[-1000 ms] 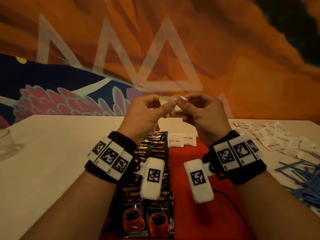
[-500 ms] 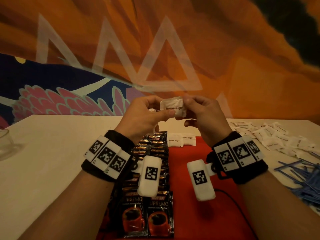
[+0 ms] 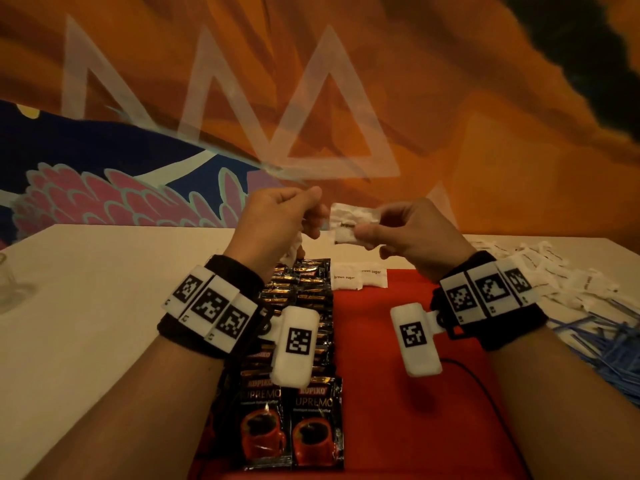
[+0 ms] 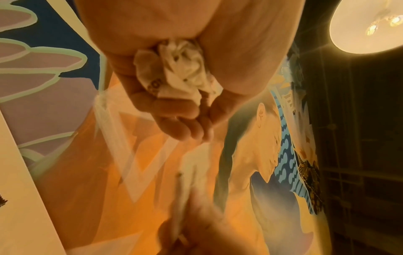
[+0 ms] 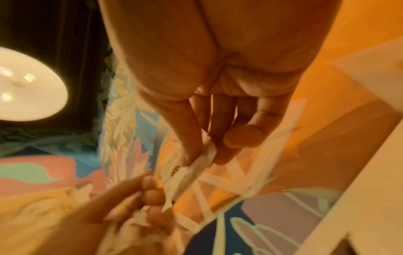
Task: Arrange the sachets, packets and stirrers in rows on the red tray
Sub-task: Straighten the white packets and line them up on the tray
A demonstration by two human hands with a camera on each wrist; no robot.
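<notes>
Both hands are raised above the far end of the red tray [image 3: 398, 341]. My right hand [image 3: 398, 233] pinches one white brown sugar sachet [image 3: 346, 221] by its right side, thumb over fingers; the sachet [image 5: 187, 174] shows edge-on in the right wrist view. My left hand [image 3: 280, 220] is curled around a bunch of white sachets [image 4: 179, 72] held in the palm, one corner [image 3: 291, 258] poking out below. Two brown sugar sachets [image 3: 358, 278] lie side by side at the tray's far edge. Black coffee packets [image 3: 298, 341] lie in rows along the tray's left side.
A heap of loose white sachets [image 3: 554, 271] lies on the white table [image 3: 86, 306] to the right, with a pile of blue stirrers [image 3: 602, 344] nearer me. A clear glass [image 3: 7, 282] stands at the far left edge. A painted wall rises behind the table.
The two hands held one sachet together; now my left hand has let go and moved left, and my right hand alone holds the sachet, turned flat toward me.
</notes>
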